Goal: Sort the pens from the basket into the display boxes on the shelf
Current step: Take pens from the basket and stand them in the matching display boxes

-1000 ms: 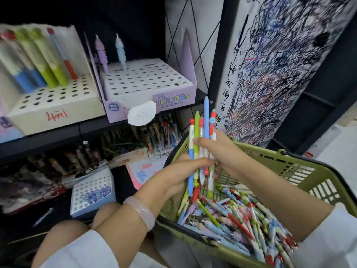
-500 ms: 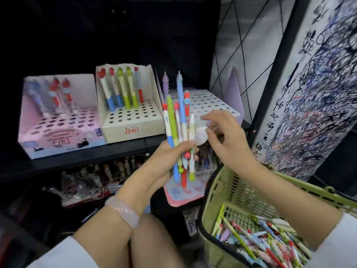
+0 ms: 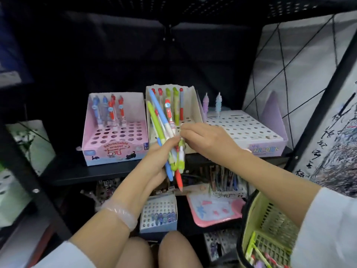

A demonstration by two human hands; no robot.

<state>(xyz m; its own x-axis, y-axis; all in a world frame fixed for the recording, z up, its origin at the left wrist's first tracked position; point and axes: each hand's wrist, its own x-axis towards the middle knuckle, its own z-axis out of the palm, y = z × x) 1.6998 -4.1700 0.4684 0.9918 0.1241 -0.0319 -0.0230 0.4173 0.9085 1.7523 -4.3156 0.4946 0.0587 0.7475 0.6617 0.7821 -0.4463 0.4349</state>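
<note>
Fingers (image 3: 164, 149) of left hand (image 3: 154, 163) wrapped around pen bundle (image 3: 166, 132), right hand (image 3: 204, 141) fingers pinching one pen's top

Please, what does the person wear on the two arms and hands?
Both forearms are bare, with white sleeves showing only near the bottom corners of the picture. The left wrist carries a translucent, pale bangle. The left hand and right hand wear no gloves; I see no rings.
</note>
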